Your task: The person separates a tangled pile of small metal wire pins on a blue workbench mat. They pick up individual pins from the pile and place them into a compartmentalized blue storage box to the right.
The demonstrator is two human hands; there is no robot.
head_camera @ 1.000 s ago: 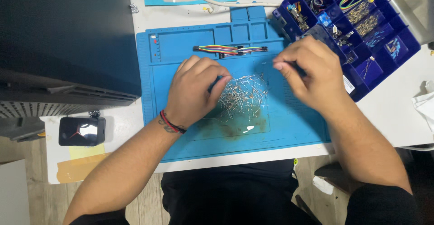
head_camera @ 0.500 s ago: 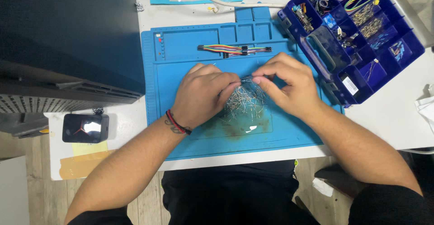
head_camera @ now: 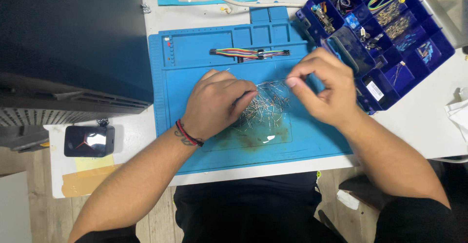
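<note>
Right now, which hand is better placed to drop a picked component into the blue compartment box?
Probably the right hand: it pinches at the pile of wire-legged components and sits beside the compartment box. The left hand rests on the pile's far side on the blue mat.

heap of thin wire-leaded parts (head_camera: 263,107) on blue mat (head_camera: 312,135).

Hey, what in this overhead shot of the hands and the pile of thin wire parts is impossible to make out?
- Head view: the left hand covers the left part of the pile of thin metal-legged components.
- Whether the right hand pinches one: fingertips hide it.
- Dark blue plastic compartment organiser: top cut by the edge, contents too small.
</note>
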